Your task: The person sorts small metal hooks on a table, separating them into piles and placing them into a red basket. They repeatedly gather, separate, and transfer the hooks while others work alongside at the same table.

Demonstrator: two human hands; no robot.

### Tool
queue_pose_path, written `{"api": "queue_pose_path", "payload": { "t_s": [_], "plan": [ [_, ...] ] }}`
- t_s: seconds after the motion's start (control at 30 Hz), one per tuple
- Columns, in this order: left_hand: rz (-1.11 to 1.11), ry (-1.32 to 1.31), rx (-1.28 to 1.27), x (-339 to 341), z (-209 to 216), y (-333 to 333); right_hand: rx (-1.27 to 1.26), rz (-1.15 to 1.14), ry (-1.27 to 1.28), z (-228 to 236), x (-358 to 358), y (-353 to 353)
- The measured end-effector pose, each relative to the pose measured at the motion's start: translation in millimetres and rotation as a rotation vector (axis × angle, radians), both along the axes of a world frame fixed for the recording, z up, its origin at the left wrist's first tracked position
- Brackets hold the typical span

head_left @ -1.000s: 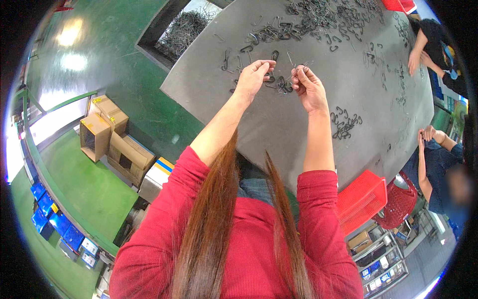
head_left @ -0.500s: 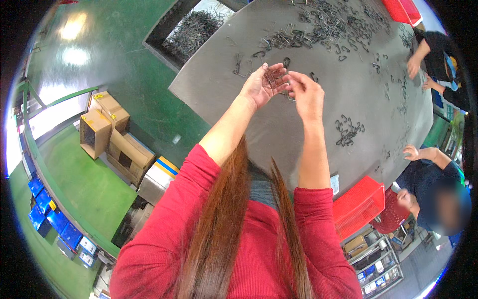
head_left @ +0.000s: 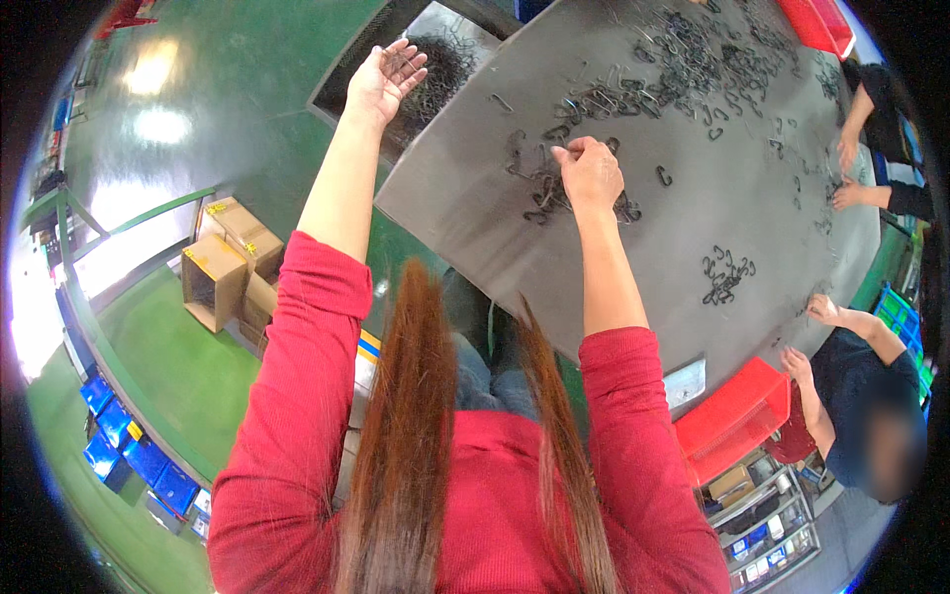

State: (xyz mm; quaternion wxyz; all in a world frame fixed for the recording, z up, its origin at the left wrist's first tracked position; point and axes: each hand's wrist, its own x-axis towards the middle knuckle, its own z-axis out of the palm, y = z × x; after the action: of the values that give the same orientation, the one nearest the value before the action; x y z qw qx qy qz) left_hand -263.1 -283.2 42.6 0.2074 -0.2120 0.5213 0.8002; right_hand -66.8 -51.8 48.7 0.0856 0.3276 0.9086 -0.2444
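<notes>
In the head view, a grey, smooth-topped table [head_left: 663,228] stands over a glossy green floor [head_left: 247,109], with brown cardboard boxes [head_left: 226,267] at left. Dark, bent-metal hook-shaped clips [head_left: 683,64] lie heaped toward its far side, with smaller clusters nearer. The left hand [head_left: 389,81], open with fingers spread, is beyond the table's left edge, over a dark, wire-filled bin [head_left: 336,89]. The right hand [head_left: 594,180] curls over a near cluster; its grip is hidden. Bare tabletop separates it from another cluster rightward; a red plastic basket [head_left: 732,421] adjoins the near-right edge.
</notes>
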Motion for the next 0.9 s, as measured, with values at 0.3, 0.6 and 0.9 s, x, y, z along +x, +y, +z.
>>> {"api": "queue_pose_path", "payload": {
  "t_s": [0.3, 0.6, 0.9],
  "plan": [
    [-0.063, -0.102, 0.069, -27, -2, -13, 0.233, 0.070, -0.245, -15, -6, -25],
    [-0.527, 1.198, -0.983, 30, -20, 25, 0.235, -0.112, -0.228, -14, -2, -35],
    [-0.717, 1.302, -1.338, 73, -34, 61, 0.312, 0.039, -0.456, -3, -23, -39]
  ]
}}
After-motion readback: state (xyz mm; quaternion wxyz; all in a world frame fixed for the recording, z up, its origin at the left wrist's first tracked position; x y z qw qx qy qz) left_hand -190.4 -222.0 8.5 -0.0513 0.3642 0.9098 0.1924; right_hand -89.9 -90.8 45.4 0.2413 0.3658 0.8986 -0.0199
